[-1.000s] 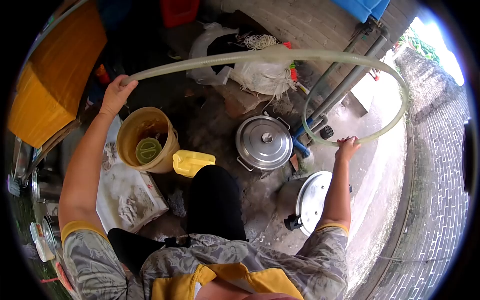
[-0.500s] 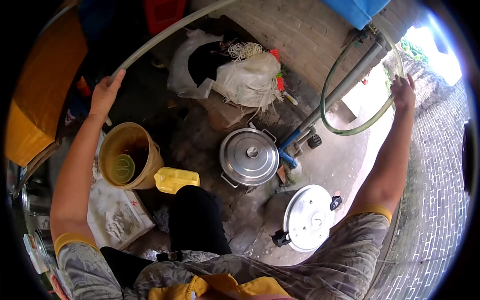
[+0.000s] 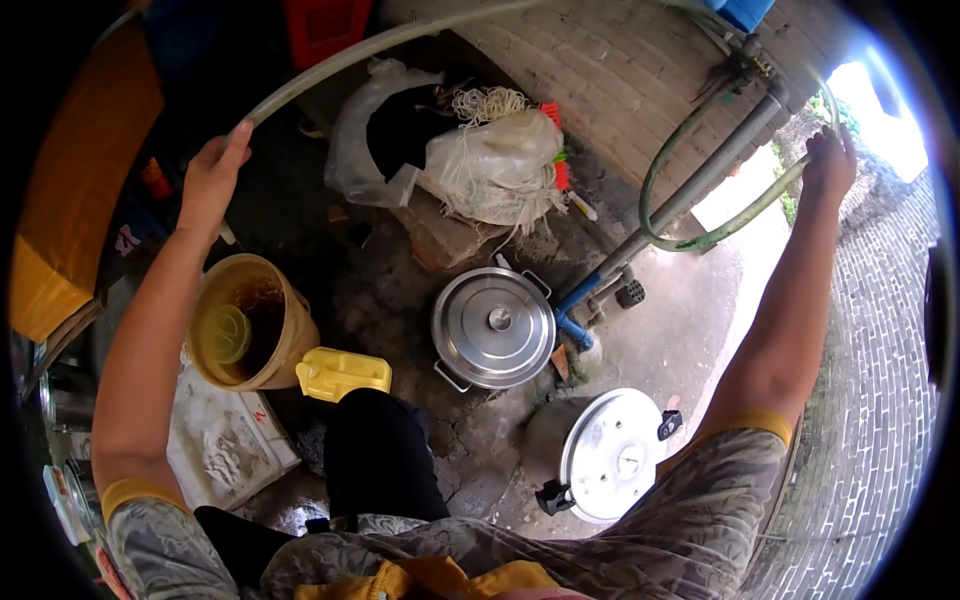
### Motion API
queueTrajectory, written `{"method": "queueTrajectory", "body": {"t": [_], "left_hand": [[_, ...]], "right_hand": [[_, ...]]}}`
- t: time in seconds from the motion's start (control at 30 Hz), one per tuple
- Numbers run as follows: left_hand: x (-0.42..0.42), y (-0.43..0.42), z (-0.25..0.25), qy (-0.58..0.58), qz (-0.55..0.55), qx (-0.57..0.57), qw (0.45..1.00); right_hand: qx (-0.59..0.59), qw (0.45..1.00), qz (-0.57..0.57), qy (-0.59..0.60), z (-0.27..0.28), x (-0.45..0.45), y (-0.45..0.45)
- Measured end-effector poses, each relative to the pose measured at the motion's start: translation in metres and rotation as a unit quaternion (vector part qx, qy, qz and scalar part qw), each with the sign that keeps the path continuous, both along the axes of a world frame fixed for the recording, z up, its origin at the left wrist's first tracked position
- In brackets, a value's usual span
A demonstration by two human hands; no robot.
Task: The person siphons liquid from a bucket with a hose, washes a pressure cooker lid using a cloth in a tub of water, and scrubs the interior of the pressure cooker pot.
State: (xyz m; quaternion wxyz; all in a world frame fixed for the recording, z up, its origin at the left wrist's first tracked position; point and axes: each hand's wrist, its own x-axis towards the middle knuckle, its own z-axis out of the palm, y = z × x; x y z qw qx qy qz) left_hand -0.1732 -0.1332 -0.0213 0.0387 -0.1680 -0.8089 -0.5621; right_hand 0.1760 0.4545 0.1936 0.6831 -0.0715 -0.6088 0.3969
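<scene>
Hose point(image 3: 350, 57) tight in left hand point(image 3: 211, 178) and, seemingly, right hand point(image 3: 830, 166), the latter now higher.

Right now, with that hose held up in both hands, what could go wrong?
1. The translucent hose bends sharply at the right hand, so it might kink there.
2. Its hanging loop crosses the grey pipe in this view and could snag if pulled.
3. The yellow plastic jug sits close to the person's knee, so a careless step might knock it.

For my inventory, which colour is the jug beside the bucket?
The jug is yellow, seen in the head view.
</scene>
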Motion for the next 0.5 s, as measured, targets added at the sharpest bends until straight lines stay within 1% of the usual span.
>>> {"method": "queueTrajectory", "body": {"t": [0.03, 0.1, 0.13, 0.17, 0.2, 0.23, 0.27, 0.3, 0.33, 0.37, 0.4, 0.43, 0.47, 0.5], "left_hand": [[0.000, 0.001, 0.000, -0.001, 0.000, -0.002, 1.000], [-0.002, 0.006, 0.002, -0.003, 0.003, 0.029, 1.000], [-0.003, 0.011, 0.008, -0.003, 0.002, 0.027, 1.000], [-0.003, 0.018, 0.017, 0.032, -0.004, 0.019, 0.999], [-0.004, 0.027, 0.027, 0.068, -0.011, 0.011, 0.998], [-0.006, 0.035, 0.035, 0.069, -0.011, 0.011, 0.998], [-0.009, 0.044, 0.043, 0.106, -0.006, -0.026, 0.994], [-0.011, 0.050, 0.049, 0.140, 0.005, -0.067, 0.988], [-0.013, 0.051, 0.059, 0.129, -0.024, -0.106, 0.986], [-0.012, 0.049, 0.065, 0.116, -0.053, -0.143, 0.981], [0.014, 0.047, 0.075, 0.081, -0.009, -0.196, 0.977], [0.039, 0.054, 0.089, 0.053, 0.036, -0.244, 0.968], [0.036, 0.049, 0.082, 0.033, 0.057, -0.259, 0.964], [0.020, 0.043, 0.072, 0.041, 0.045, -0.310, 0.949]], "right_hand": [[-0.002, 1.000, 0.000, -0.001, -0.001, -0.001, 0.002], [-0.004, 0.999, -0.020, 0.029, 0.000, -0.003, 0.007], [-0.010, 0.998, 0.001, 0.066, 0.003, -0.002, 0.051], [-0.011, 0.998, -0.001, 0.066, 0.008, -0.003, 0.047], [0.073, 0.906, -0.312, -0.278, 0.019, -0.002, 0.044], [0.089, 0.823, -0.390, -0.404, 0.016, -0.004, 0.059], [0.123, 0.701, -0.469, -0.523, 0.013, -0.006, 0.073], [0.167, 0.576, -0.518, -0.610, 0.010, -0.007, 0.087], [0.176, 0.531, -0.525, -0.641, -0.008, -0.006, 0.106], [0.155, 0.556, -0.516, -0.633, -0.027, 0.006, 0.122], [0.134, 0.602, -0.493, -0.614, -0.050, 0.005, 0.136], [0.101, 0.662, -0.464, -0.580, -0.068, 0.012, 0.148], [0.054, 0.727, -0.424, -0.537, -0.083, 0.019, 0.159], [0.007, 0.787, -0.378, -0.488, -0.099, 0.022, 0.167]]}}
